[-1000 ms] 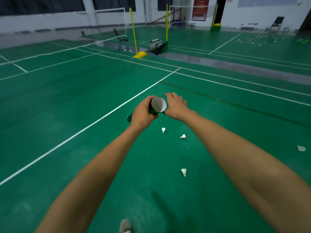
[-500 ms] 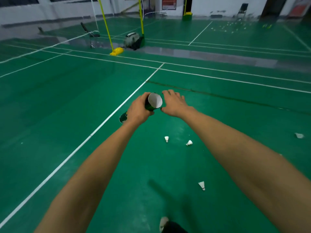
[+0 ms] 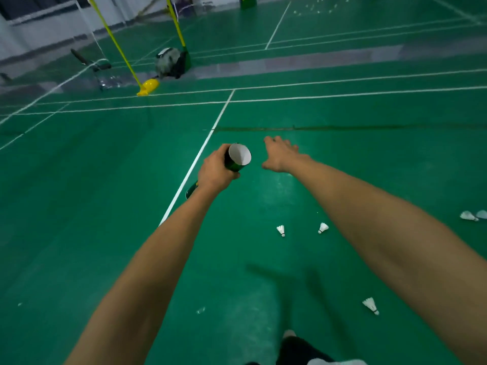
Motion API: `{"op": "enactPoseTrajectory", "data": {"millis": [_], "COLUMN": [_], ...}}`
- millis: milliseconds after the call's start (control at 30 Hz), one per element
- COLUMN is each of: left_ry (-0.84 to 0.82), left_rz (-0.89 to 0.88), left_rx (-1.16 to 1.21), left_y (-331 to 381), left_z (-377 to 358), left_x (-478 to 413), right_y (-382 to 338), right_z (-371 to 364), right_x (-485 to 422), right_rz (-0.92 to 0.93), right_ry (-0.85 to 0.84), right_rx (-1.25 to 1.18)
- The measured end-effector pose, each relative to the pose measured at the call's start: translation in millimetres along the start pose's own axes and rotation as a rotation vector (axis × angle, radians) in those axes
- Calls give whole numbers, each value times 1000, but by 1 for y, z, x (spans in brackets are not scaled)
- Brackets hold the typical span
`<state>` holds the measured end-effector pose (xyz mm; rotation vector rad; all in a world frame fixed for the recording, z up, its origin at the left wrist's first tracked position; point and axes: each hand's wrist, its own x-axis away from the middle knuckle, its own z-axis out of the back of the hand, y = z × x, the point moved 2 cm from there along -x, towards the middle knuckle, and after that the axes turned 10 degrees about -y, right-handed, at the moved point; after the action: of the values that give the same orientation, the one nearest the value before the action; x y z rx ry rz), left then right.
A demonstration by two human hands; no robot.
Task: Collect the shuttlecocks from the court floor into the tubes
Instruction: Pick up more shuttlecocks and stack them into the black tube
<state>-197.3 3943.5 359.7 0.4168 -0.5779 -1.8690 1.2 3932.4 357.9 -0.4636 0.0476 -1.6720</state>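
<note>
My left hand point(image 3: 216, 169) grips a dark green shuttlecock tube point(image 3: 235, 159), whose open white-lined mouth faces me. To the right of the tube's mouth, my right hand point(image 3: 280, 155) is apart from it, fingers spread and holding nothing. White shuttlecocks lie on the green floor below my hands: one point(image 3: 281, 229), a second point(image 3: 323, 228) just right of it, and a third point(image 3: 371, 305) nearer to me. Two more shuttlecocks point(image 3: 469, 216) lie at the right edge.
A yellow net post with a yellow base point(image 3: 148, 87) stands at the back left, beside a chair point(image 3: 98, 67) and a grey bag point(image 3: 168, 61). Several shuttlecocks point(image 3: 319, 6) are scattered on the far court. My shoe point(image 3: 290, 334) shows at the bottom.
My right hand has left the tube's mouth and moved right, fingers spreading. The view has tilted down and forward, so the floor shuttlecocks sit lower right.
</note>
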Motion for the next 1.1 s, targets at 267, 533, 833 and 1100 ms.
{"op": "enactPoseTrajectory", "data": {"millis": [267,533,833,1100], "left_ry": [-194,-485,-668,-622], "left_rz": [-11,-98,-219,-303], "left_rx": [27,59,-186,-526], "left_y": [-62,-124,-222,-343], "left_z": [-53,-134,-257,-414], "left_x": [-149,-297,-372,-412], "right_y": [9,34,66,127], "right_z": [-25,-74,-197,-393], "right_x": [-127,-248,-347,-447], "right_rz": [-120,-395,-624,-534], "right_ry": [-25,-81,-190,-225], "right_rx": [42,-31,-119,-108]}}
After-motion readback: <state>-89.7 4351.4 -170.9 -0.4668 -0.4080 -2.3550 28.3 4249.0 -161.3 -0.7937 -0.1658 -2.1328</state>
